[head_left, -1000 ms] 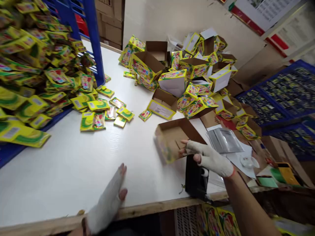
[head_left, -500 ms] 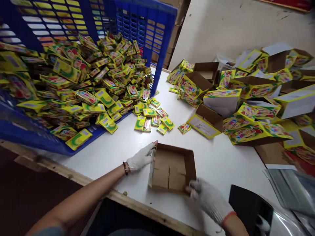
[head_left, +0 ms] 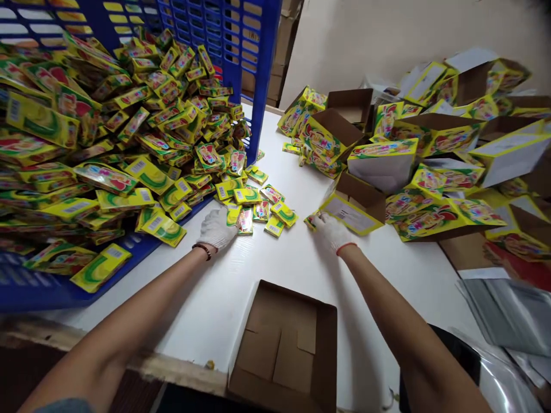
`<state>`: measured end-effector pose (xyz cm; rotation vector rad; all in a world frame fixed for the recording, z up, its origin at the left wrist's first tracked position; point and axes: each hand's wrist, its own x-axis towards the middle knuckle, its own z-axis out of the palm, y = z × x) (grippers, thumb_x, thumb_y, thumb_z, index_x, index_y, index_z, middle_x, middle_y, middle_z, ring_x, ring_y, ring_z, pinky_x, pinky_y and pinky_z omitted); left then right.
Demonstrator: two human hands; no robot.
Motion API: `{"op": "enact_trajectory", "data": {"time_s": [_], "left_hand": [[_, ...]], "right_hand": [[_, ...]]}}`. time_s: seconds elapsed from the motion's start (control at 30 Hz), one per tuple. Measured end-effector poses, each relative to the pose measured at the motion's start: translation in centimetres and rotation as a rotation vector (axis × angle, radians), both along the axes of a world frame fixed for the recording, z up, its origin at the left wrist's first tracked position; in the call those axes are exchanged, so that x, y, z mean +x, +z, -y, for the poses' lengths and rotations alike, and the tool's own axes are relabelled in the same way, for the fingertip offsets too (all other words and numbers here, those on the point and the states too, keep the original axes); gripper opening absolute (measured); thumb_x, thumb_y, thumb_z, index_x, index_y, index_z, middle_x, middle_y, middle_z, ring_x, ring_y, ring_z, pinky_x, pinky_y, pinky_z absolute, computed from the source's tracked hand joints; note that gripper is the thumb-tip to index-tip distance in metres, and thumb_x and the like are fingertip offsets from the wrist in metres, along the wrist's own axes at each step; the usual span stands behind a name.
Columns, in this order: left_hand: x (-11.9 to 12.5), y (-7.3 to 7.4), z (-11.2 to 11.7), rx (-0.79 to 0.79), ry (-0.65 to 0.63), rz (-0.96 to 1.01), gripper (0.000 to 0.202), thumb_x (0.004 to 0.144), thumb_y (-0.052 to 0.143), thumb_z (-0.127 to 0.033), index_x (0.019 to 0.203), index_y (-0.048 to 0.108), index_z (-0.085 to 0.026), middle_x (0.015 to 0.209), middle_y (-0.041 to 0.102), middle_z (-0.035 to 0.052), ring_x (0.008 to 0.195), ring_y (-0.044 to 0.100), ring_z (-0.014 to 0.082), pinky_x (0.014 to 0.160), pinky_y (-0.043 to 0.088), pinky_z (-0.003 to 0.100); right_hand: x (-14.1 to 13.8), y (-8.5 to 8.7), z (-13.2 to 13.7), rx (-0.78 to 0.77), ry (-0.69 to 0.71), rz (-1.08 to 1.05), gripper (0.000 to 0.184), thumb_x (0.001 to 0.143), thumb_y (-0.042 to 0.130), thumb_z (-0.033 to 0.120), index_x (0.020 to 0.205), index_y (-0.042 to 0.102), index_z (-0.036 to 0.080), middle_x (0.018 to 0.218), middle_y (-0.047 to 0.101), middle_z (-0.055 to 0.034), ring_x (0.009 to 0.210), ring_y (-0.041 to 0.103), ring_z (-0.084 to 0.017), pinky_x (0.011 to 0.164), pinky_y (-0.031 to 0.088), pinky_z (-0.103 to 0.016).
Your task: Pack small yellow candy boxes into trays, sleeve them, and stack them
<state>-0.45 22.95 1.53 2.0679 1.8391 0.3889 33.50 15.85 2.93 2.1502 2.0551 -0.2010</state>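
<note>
My left hand, in a white knit glove, has its fingers curled against a small yellow-green box at the left edge of a loose group. Gripped in the fingers of my gloved right hand is another small printed box, beside the larger cartons. Between the hands lie several small boxes on the white table. Nearer to me sits an open brown cardboard box with nothing inside, touched by neither hand.
A blue plastic crate heaped with small boxes stands tipped at the left. Several open printed cartons crowd the right. Clear plastic sheets and a black object lie at the lower right. The wooden table edge runs in front of me.
Both hands have let go of the open brown box and moved forward to the small boxes, left hand to the left, right hand near the cartons. The brown box now appears lower in view.
</note>
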Motion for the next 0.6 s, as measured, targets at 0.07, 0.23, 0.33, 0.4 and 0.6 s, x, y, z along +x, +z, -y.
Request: {"op": "enact_trajectory", "data": {"time_s": [0.07,0.23,0.33,0.4,0.6], "left_hand": [[-0.1,-0.4,0.8,-0.021,-0.006,-0.010,0.052,0.083,0.061,-0.047,0.122,0.057,-0.012,0.117,0.061,0.0217,0.110,0.059,0.0383,0.091,0.048,0.046],[-1.4,-1.8,4.7,0.025,0.001,0.173,0.059,0.082,0.063,-0.044,0.129,0.055,-0.009,0.123,0.062,0.0198,0.117,0.058,0.0333,0.103,0.044,0.044],[-2.1,-1.8,7.5,-0.058,0.013,0.507,0.063,0.082,0.063,-0.051,0.131,0.055,-0.012,0.119,0.066,0.0152,0.111,0.061,0.0285,0.101,0.046,0.042],[-2.2,-1.2,9.4,-0.188,0.041,0.864,0.061,0.082,0.061,-0.053,0.129,0.056,-0.014,0.118,0.067,0.0123,0.106,0.064,0.0251,0.096,0.050,0.039],[-1.6,1.7,15.9,-0.485,0.159,1.488,0.047,0.081,0.066,-0.045,0.117,0.066,-0.015,0.117,0.069,0.0109,0.097,0.068,0.0238,0.081,0.058,0.035]], "right_hand": [[0.3,-0.6,-2.1,-0.055,0.004,0.081,0.058,0.091,0.037,0.005,0.146,0.046,0.021,0.153,0.039,-0.0203,0.124,0.051,-0.033,0.099,0.043,-0.048],[0.4,-0.6,-2.8,-0.179,0.039,0.138,0.038,0.087,0.053,0.014,0.124,0.062,0.015,0.126,0.060,-0.0226,0.115,0.056,-0.035,0.092,0.043,-0.046],[0.1,-0.4,0.3,-0.196,-0.018,0.062,0.036,0.077,0.068,0.025,0.111,0.065,0.014,0.116,0.064,-0.0204,0.106,0.060,-0.033,0.086,0.045,-0.040],[-0.2,0.1,3.5,-0.124,-0.170,-0.162,0.040,0.073,0.070,0.030,0.109,0.061,0.015,0.105,0.067,-0.0162,0.095,0.064,-0.029,0.078,0.047,-0.036],[-2.4,3.7,13.2,0.194,-0.337,-0.751,0.054,0.070,0.070,0.038,0.115,0.046,0.020,0.103,0.066,-0.0053,0.088,0.063,-0.022,0.074,0.051,-0.032]]}}
